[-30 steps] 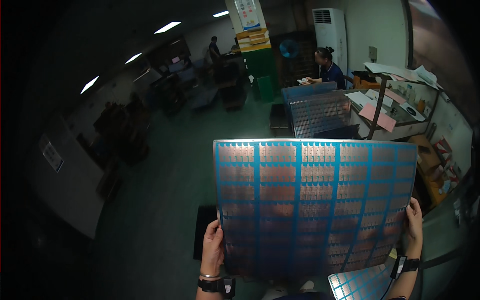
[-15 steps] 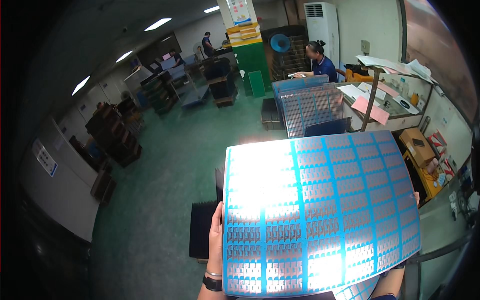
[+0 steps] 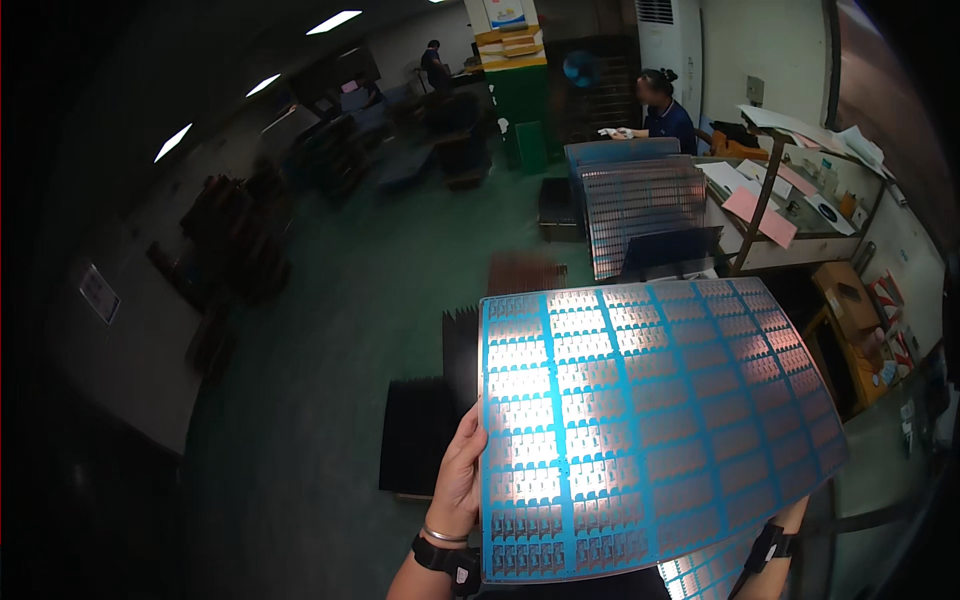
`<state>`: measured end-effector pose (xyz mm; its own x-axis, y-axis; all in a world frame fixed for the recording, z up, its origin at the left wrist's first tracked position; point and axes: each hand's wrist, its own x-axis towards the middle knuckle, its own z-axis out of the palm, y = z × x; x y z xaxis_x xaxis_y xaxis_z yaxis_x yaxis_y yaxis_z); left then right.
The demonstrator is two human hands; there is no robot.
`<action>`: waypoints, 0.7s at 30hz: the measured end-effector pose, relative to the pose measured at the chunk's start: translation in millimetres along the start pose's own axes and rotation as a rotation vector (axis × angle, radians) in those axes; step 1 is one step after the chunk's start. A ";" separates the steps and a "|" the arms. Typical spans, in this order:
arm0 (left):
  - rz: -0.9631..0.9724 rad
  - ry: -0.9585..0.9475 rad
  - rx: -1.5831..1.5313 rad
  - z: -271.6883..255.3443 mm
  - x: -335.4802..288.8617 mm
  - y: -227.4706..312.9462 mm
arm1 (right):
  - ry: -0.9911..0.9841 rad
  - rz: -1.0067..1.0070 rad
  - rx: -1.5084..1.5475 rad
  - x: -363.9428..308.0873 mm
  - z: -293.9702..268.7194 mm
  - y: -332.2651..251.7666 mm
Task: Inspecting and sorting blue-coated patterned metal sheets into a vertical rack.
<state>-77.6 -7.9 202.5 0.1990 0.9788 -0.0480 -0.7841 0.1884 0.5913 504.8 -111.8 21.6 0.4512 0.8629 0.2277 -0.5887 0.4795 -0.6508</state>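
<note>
A large circuit board panel (image 3: 640, 430), copper-coloured with a blue grid of small repeated patterns, is held up in front of me, tilted, with light glaring off its left half. My left hand (image 3: 462, 468) is closed on its left edge, fingers reaching behind. My right hand (image 3: 792, 515) comes up behind the lower right edge; its fingers are hidden by the panel. Beneath the near edge, part of a second blue-patterned panel (image 3: 705, 572) shows between my forearms. A black band is on each wrist, and a metal bracelet on the left.
Black slotted racks (image 3: 415, 435) stand on the floor to the left, a brownish rack (image 3: 525, 270) behind them. Upright panels (image 3: 645, 215) fill a rack ahead. A desk with papers (image 3: 760, 215) and a cardboard box (image 3: 845, 297) lie right. A seated co-worker (image 3: 668, 125) is beyond.
The view has swung slightly left. The panel has shifted right in the picture and tilted, so the glare on it has weakened. More of my left hand shows; the right fingertips no longer show.
</note>
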 end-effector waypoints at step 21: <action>0.035 0.008 0.059 -15.0 -22.2 -1.2 | 0.526 0.092 0.262 -29.3 77.7 12.6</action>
<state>-89.9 -28.6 190.8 0.1667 0.9855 -0.0327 -0.7542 0.1488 0.6396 432.0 -118.6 63.1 0.6228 0.7397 -0.2547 -0.7569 0.4875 -0.4352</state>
